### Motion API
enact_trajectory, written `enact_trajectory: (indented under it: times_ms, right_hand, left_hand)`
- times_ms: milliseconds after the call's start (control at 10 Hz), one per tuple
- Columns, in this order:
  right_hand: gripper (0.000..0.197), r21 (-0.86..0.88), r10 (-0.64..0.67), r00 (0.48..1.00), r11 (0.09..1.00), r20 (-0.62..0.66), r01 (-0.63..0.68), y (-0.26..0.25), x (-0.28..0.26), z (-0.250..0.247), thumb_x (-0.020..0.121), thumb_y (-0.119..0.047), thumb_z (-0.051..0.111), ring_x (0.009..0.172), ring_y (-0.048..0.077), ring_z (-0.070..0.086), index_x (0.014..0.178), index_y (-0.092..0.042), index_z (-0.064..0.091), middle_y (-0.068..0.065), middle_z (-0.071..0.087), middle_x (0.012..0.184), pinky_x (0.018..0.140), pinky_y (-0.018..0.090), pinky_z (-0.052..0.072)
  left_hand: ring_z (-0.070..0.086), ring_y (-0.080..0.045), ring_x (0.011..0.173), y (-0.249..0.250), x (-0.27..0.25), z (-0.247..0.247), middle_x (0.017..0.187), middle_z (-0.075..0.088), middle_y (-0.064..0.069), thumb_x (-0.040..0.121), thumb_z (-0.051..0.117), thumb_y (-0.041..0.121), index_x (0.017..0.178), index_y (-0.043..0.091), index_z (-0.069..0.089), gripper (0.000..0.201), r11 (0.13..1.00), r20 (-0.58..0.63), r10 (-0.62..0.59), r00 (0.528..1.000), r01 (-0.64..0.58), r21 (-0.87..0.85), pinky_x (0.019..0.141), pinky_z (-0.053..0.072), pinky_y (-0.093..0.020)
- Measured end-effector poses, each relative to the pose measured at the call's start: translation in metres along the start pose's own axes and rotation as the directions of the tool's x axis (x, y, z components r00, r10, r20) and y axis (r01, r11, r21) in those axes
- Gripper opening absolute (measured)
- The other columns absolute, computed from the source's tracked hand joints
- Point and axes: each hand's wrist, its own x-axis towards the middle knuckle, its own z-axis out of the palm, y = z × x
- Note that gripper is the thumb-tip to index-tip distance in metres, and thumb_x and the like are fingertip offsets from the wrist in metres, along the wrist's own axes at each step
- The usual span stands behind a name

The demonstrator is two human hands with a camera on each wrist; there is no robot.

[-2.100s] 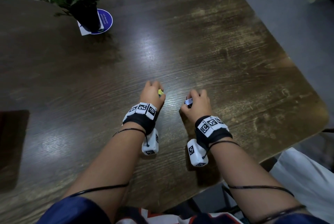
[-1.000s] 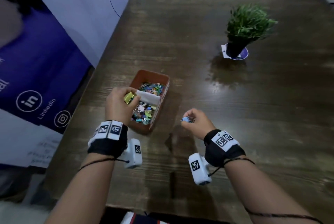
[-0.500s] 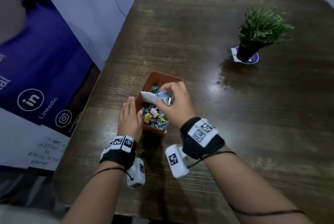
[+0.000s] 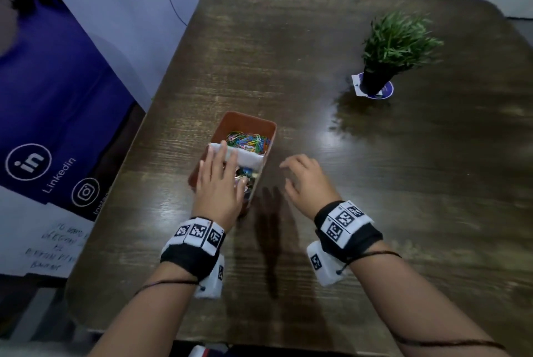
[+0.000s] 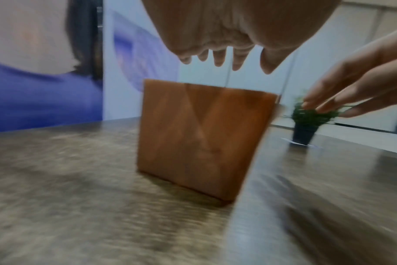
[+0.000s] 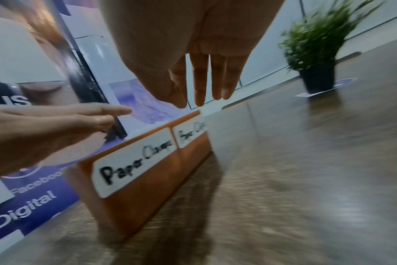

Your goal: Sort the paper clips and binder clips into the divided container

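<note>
We see the divided container (image 4: 268,129) standing on the counter (image 4: 375,183), paper clips (image 4: 248,140) in its far compartment. Our left hand (image 4: 219,183) hovers flat over the near compartment, fingers straight, holding nothing. Our right hand (image 4: 305,181) hangs just beside the container, fingers relaxed and empty.

The left hand (image 4: 219,183) hides most of the near compartment's clips (image 4: 248,172).

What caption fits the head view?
Left hand open over the divided container; right hand open beside it, both empty.
</note>
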Motion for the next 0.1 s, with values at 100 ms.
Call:
enact_trajectory:
  times_ms: [100]
  right_hand:
    - [0.031, -0.143, 0.205, 0.965, 0.973, 0.165, -0.182, 0.0420, -0.0375, -0.0254, 0.090, -0.018, 0.053, 0.114, 0.024, 0.047, 0.120, -0.016, 0.056, 0.003, 0.050, 0.123, 0.093, 0.036, 0.044]
  left_hand:
    - [0.019, -0.026, 0.146, 0.0366, -0.0274, 0.0169, 0.157, 0.025, -0.007, 0.091, 0.033, 0.043, 0.140, 0.015, 0.046, 0.058, 0.963, 0.066, 0.268, 0.961, -0.269, 0.004, 0.117, 0.016, -0.036]
